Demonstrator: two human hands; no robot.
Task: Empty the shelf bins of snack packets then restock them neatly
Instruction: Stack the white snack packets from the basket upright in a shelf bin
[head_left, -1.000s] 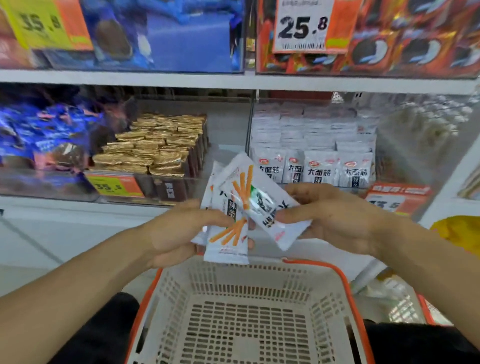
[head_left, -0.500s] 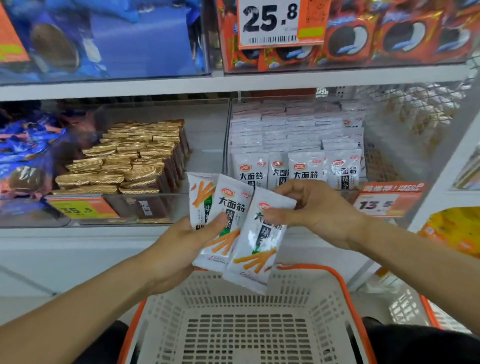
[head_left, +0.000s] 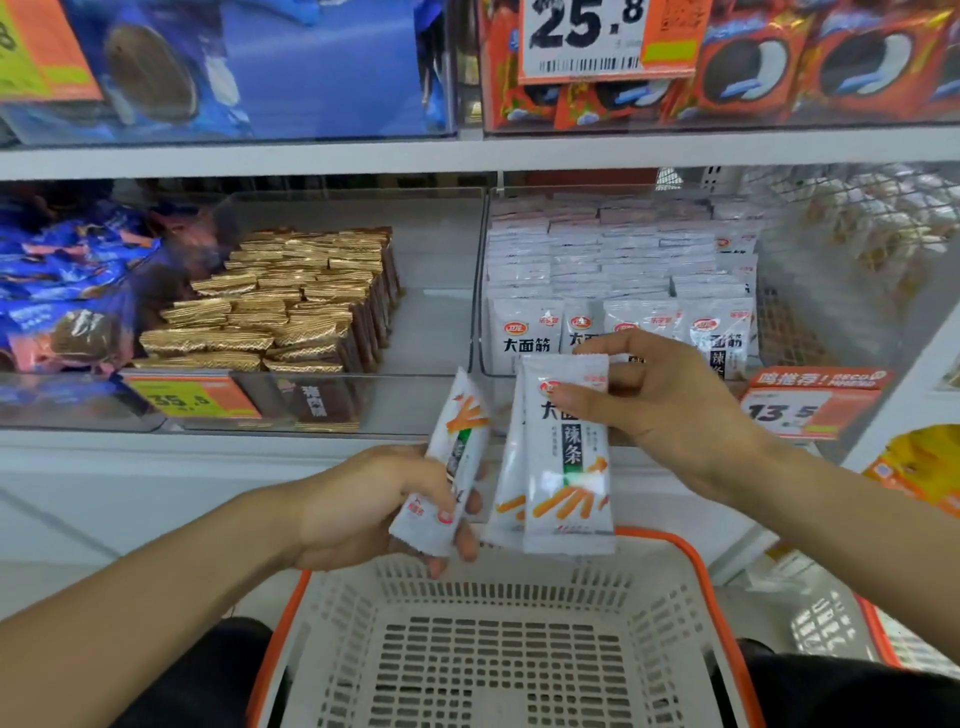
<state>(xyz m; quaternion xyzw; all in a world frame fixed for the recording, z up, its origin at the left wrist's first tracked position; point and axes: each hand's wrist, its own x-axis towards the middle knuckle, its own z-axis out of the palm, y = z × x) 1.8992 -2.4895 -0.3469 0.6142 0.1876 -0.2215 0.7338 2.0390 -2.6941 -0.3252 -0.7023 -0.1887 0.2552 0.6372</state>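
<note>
1. Step in hand, as a judgement: restocking. The basket (head_left: 691, 582) below the hands shows no packets, while the clear bin (head_left: 480, 291) on the right already has neat rows of white packets (head_left: 613, 260), so the held packets are probably going back in.
2. To do it well: stack the held packets face-forward, logo up, edges flush, then slot them upright at the front row so they match the packets (head_left: 524, 332) already standing there. Best to merge into one stack first, since a loose fan would snag on the bin's front wall.
3. Left hand (head_left: 363, 504): fingers curled around one packet (head_left: 452, 457), gripped at its lower half. The packet tilts to the right, with its back or edge turned to the camera. It needs flipping to face front.
4. Right hand (head_left: 670, 405): pinches two overlapping packets (head_left: 566, 457) near their top edge, thumb on the front, other fingers partly spread behind. These hang upright, print facing the camera, just above the basket's far rim.
5. The left packet and the right pair sit just beside each other, not clearly touching.
6. Risk, as a judgement: a top-edge pinch on slick film is weak, so the rear packet could slip down into the basket.
7. The left bin with gold wafers (head_left: 280, 306) looks half-full and is not being handled.
</note>
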